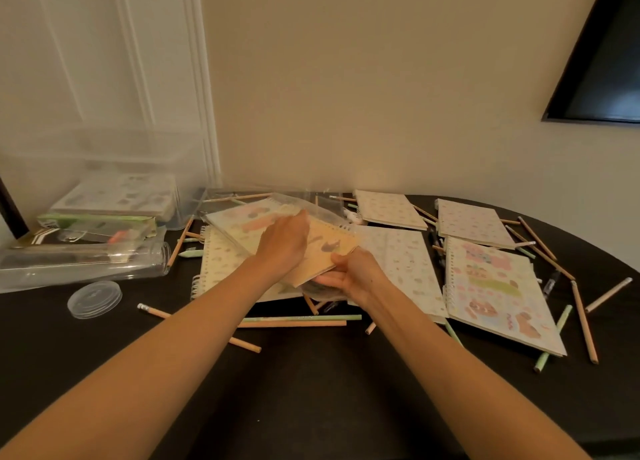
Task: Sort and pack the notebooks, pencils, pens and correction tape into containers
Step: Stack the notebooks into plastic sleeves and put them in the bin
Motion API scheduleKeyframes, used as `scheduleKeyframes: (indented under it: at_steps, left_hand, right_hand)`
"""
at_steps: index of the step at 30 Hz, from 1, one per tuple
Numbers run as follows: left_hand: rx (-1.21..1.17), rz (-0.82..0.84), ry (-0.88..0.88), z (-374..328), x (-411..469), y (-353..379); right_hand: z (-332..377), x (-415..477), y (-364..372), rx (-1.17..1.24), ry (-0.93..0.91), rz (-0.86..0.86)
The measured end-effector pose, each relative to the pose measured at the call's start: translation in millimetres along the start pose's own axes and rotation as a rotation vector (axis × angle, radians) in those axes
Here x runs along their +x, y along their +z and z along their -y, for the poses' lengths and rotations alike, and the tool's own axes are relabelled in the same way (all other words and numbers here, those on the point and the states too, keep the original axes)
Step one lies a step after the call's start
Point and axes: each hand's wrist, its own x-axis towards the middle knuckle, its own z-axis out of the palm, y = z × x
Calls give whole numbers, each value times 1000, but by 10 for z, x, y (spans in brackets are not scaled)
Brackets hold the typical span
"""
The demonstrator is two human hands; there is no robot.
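Centrally, cream spiral notebook (327, 252) in clear wrap; left hand (285, 243) flat atop, right hand (351, 276) around its corner.

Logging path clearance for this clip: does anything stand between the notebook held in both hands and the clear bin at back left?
Nothing tall. Between the notebook and the clear bin only pencils lie flat; the bin's own wall must be cleared. The clear tube lies nearer, off the direct line.

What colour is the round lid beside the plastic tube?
The round plastic lid is clear, see-through; head view shows it best.
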Motion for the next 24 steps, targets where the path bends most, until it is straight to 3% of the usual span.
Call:
scheduleKeyframes:
  at_steps: [4, 11, 15, 24]
  left_hand:
    - [-50, 15, -9, -34, 80, -44]
    - [-200, -46, 123, 111, 243, -184]
    - [-324, 8, 142, 191, 301, -223]
    - [-377, 147, 145, 340, 280, -173]
  right_hand:
    - [59, 157, 132, 6, -72, 15]
    - [33, 403, 529, 94, -159, 9]
    - [-26, 457, 599, 116, -189, 7]
    - [-181, 589, 558, -129, -115, 7]
